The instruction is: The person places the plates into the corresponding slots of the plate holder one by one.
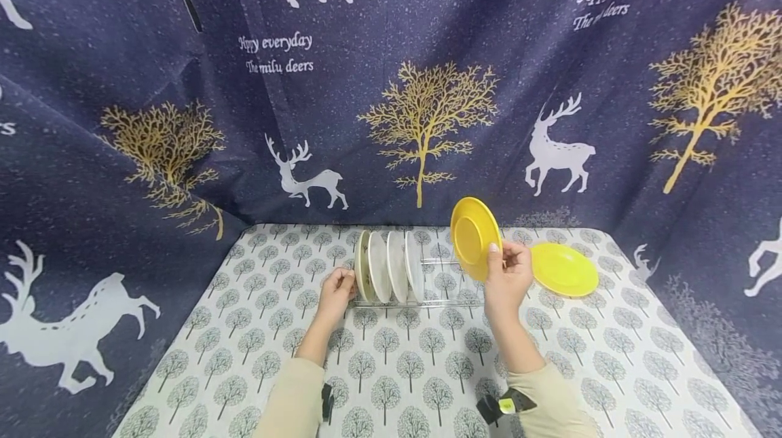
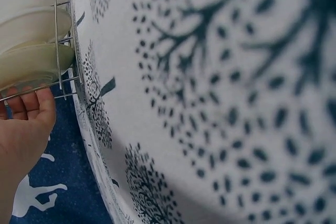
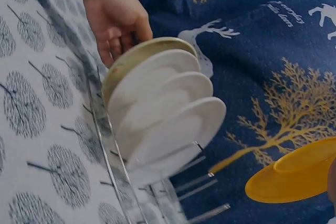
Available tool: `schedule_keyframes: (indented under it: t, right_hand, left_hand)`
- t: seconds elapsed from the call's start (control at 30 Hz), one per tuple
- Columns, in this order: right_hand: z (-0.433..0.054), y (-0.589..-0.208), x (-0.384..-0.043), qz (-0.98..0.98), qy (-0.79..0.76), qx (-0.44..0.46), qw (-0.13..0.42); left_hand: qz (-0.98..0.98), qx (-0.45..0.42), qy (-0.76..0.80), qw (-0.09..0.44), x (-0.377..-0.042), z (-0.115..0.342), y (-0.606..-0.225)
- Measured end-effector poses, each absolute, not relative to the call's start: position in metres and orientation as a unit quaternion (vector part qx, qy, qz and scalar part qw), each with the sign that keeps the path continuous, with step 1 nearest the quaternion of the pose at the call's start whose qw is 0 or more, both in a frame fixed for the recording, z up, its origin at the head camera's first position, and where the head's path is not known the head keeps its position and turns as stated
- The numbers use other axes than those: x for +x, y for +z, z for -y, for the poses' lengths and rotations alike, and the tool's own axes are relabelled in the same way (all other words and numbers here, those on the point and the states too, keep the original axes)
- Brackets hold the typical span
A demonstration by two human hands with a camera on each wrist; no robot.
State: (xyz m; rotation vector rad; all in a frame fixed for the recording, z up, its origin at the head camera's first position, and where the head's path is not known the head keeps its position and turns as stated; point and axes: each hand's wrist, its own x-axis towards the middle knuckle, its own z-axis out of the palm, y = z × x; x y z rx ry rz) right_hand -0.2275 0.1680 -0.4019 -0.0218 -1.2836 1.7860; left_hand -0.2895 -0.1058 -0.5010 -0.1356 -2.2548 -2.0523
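Observation:
My right hand (image 1: pixel 508 285) holds a yellow plate (image 1: pixel 467 238) by its lower right edge, thumb on its underside. The plate is tilted upright, raised above the right part of a wire dish rack (image 1: pixel 452 303). In the right wrist view, part of this yellow plate (image 3: pixel 289 174) shows at the right edge. My left hand (image 1: pixel 334 294) grips the left end of the rack, fingers curled at the end wire (image 2: pixel 31 92). Just beside it stands a cream plate (image 1: pixel 362 268), followed by three white plates (image 1: pixel 397 268), all on edge in the rack's left half.
Another, brighter yellow plate (image 1: pixel 565 269) lies flat on the table at the right, beyond my right hand. A tree-print cloth (image 1: pixel 391 370) covers the table. Behind it hangs a dark blue curtain (image 1: pixel 342 105) with deer and trees.

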Motion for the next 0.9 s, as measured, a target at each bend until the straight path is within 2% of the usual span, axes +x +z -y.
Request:
schedule_keyframes:
  t: [0.27, 0.43, 0.53, 0.9]
  right_hand:
    - [-0.146, -0.41, -0.243, 0.527, 0.727, -0.033, 0.439]
    - [-0.137, -0.412, -0.249, 0.533, 0.724, -0.013, 0.437]
    - [-0.131, -0.406, -0.246, 0.546, 0.717, -0.009, 0.433]
    - [-0.112, -0.406, -0.242, 0.59, 0.691, -0.029, 0.416]
  left_hand:
    - [0.74, -0.047, -0.669, 0.052, -0.29, 0.106, -0.503]
    - [0.737, -0.045, -0.673, 0.048, -0.29, 0.106, -0.503]
    - [0.733, -0.047, -0.677, 0.043, -0.285, 0.106, -0.494]
    - [0.739, -0.046, -0.671, 0.05, -0.289, 0.106, -0.502]
